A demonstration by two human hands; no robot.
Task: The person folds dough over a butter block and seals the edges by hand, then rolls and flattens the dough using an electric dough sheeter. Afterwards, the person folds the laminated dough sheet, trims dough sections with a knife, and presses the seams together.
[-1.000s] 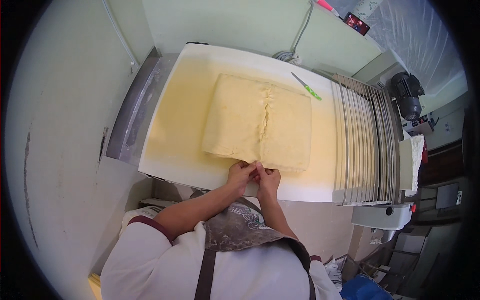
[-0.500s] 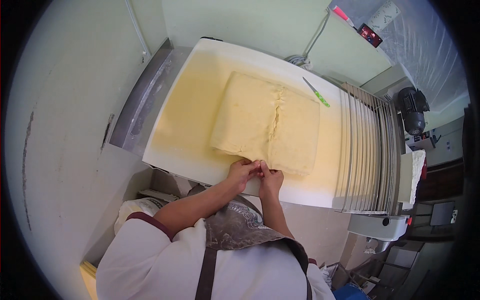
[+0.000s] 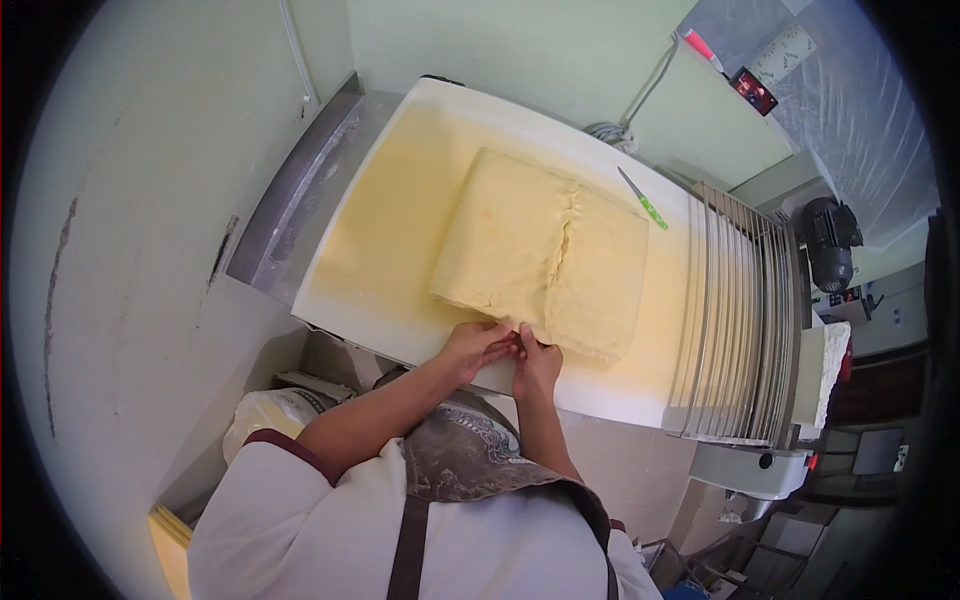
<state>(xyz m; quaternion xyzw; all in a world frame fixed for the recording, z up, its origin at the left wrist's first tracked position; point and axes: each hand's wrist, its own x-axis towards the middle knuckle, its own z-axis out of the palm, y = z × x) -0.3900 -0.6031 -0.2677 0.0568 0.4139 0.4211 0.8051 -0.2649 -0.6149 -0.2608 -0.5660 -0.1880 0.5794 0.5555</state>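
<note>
Here's left hand (image 3: pixel 476 350) and right hand (image 3: pixel 538 368), equally close, pinching the dough slab's (image 3: pixel 500 225) near edge; it lies just beyond them on the worktop (image 3: pixel 355 220); its seam (image 3: pixel 561 252) runs away, slightly rightward. Both grips look closed on dough

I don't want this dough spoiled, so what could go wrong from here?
The seam across the dough looks puckered and slightly parted in places, so it might open further. Where the left hand and right hand pinch the dough's near side, hard pulling could tear it. The green-handled knife lies close to the far right corner and might nick the dough if either shifts.
</note>
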